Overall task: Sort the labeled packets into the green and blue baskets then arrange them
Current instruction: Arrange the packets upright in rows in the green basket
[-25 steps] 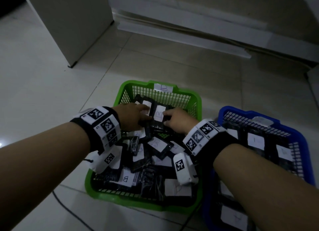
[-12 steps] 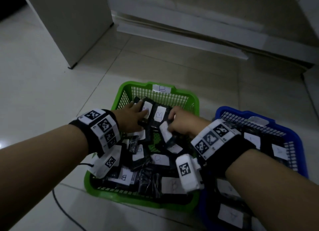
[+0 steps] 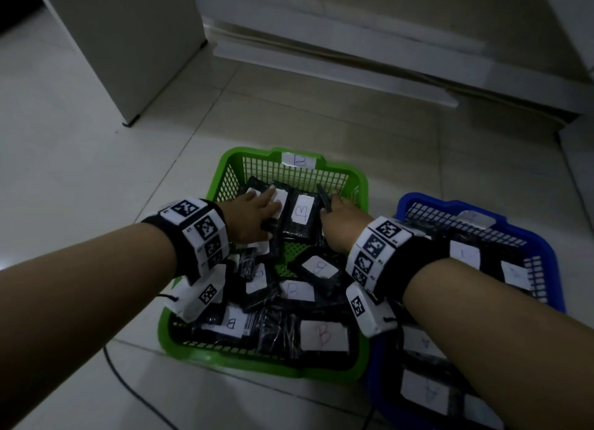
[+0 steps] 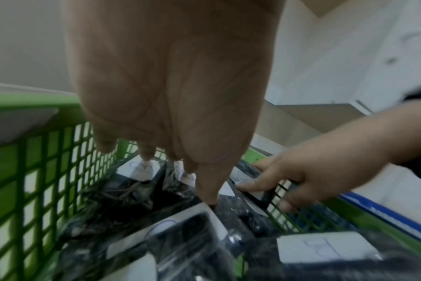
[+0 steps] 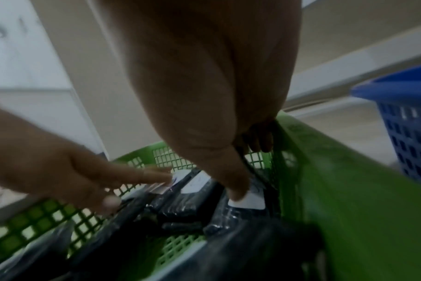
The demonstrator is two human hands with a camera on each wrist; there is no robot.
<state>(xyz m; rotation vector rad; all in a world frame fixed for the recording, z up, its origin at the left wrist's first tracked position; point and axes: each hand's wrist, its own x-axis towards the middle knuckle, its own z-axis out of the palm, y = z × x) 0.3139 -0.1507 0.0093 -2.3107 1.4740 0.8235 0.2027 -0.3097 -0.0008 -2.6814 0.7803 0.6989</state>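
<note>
The green basket (image 3: 349,169), tagged B on its far rim, holds several black packets with white B labels. My left hand (image 3: 265,206) lies flat with straight fingers on the packets at the far left (image 4: 144,169). My right hand (image 3: 336,212) pinches a black packet (image 3: 324,198) on edge in the far right corner. In the right wrist view the thumb presses that packet's white label (image 5: 250,200) and the fingers curl behind it. Another labelled packet (image 3: 300,217) stands between my hands. The blue basket (image 3: 418,199) on the right holds packets labelled A.
Both baskets sit side by side on a pale tiled floor. A white cabinet (image 3: 128,44) stands at the back left and a low white ledge (image 3: 353,69) runs along the back. A thin dark cable (image 3: 128,384) crosses the floor by the green basket's near-left corner.
My right hand took up a packet from the middle and carried it to the far right corner. My left hand slid forward and flattened over the far-left packets.
</note>
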